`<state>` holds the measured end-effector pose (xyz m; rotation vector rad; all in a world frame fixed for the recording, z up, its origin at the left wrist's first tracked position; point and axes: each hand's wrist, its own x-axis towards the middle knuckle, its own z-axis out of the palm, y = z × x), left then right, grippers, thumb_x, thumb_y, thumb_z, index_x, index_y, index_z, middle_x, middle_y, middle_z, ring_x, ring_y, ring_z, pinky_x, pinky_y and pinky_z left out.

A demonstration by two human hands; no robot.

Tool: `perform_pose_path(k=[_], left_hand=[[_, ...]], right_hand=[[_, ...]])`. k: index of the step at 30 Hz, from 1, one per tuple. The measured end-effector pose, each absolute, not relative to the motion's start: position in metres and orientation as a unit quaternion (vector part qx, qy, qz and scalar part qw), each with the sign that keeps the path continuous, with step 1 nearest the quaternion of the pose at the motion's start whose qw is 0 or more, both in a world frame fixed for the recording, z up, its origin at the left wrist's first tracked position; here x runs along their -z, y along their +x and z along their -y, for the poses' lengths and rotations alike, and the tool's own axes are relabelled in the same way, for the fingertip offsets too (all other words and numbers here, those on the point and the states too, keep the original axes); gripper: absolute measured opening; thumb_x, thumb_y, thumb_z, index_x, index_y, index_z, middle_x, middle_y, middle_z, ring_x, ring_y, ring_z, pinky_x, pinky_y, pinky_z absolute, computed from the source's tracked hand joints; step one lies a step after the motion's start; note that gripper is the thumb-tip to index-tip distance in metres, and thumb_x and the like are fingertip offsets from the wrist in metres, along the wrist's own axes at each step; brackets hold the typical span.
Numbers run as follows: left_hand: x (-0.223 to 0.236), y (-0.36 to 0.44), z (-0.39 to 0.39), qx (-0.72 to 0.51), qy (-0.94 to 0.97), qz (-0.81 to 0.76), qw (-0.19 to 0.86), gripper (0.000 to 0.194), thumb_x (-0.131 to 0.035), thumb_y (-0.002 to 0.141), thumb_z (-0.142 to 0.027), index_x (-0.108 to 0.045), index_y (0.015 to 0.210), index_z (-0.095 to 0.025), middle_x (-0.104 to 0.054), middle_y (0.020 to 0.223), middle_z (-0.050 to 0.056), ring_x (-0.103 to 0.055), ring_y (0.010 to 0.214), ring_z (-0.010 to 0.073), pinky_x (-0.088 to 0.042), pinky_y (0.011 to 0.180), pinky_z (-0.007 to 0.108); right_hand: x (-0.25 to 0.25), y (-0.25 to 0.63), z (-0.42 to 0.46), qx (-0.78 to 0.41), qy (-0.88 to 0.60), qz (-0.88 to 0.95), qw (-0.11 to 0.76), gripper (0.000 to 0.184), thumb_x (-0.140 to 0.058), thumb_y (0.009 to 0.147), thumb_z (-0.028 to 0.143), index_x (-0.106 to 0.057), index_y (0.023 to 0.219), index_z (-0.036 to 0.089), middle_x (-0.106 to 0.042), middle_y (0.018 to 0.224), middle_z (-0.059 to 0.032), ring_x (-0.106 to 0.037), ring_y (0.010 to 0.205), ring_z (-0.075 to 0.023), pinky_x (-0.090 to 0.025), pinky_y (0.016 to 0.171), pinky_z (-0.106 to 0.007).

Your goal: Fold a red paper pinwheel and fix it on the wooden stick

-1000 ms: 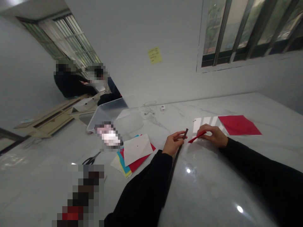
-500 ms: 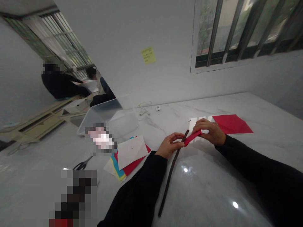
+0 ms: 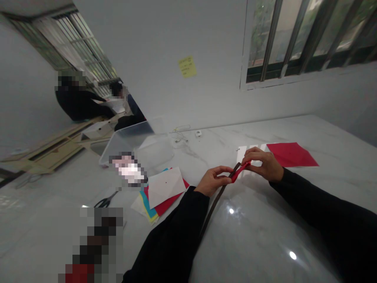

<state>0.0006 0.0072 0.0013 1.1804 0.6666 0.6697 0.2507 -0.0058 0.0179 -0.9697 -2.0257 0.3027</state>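
1. Meeting in the head view over the table (image 3: pixel 253 232), red strip (image 3: pixel 242 171) and brown stick (image 3: pixel 216 200) have been brought together; a second ago they were apart.
2. The stick is pinched by the left hand (image 3: pixel 212 181), the strip by the right hand (image 3: pixel 265 163).
3. Alignment seems begun.

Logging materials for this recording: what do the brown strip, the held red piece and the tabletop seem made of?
Brown strip: matte, curved, perhaps paper or fuzzy wire; unclear. Red piece: probably matte paper, coloured like the rightmost red sheet. Tabletop: polished marble or a lookalike, from grey veins and reflections.
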Motion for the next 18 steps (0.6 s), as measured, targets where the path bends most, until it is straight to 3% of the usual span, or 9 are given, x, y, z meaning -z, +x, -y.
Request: perform_pose_path(k=[6,11,18], left_hand=[[0.002,0.000,-0.006,-0.300,0.521,-0.306,0.738,0.049,-0.087,0.059,-0.027,-0.072,0.105,-0.016,-0.070,0.077,0.003,-0.059,0.067,0.0115,-0.042,0.075,0.027],[0.007,-0.001,-0.004,-0.292,0.518,-0.309,0.742,0.053,-0.088,0.057,-0.027,-0.072,0.106,-0.015,-0.070,0.079,0.004,-0.060,0.068,0.0129,-0.044,0.077,0.030],[0.014,0.001,-0.003,-0.293,0.521,-0.300,0.743,0.050,-0.088,0.058,-0.025,-0.072,0.104,-0.014,-0.070,0.090,0.007,-0.063,0.077,0.0148,-0.046,0.081,0.031]], right_hand=[[-0.016,0.252,0.008,-0.175,-0.428,0.787,0.409,0.031,-0.068,0.083,0.045,-0.071,0.107,0.025,-0.070,0.101,-0.0064,-0.066,0.091,-0.0231,-0.054,0.083,-0.038],[-0.020,0.254,0.006,-0.257,-0.422,0.801,0.338,0.029,-0.064,0.085,0.050,-0.073,0.094,0.023,-0.071,0.096,-0.0059,-0.066,0.093,-0.0242,-0.052,0.085,-0.037],[-0.016,0.252,0.005,-0.320,-0.411,0.789,0.324,0.036,-0.063,0.085,0.053,-0.070,0.104,0.023,-0.071,0.104,-0.0075,-0.065,0.097,-0.0262,-0.051,0.087,-0.040]])
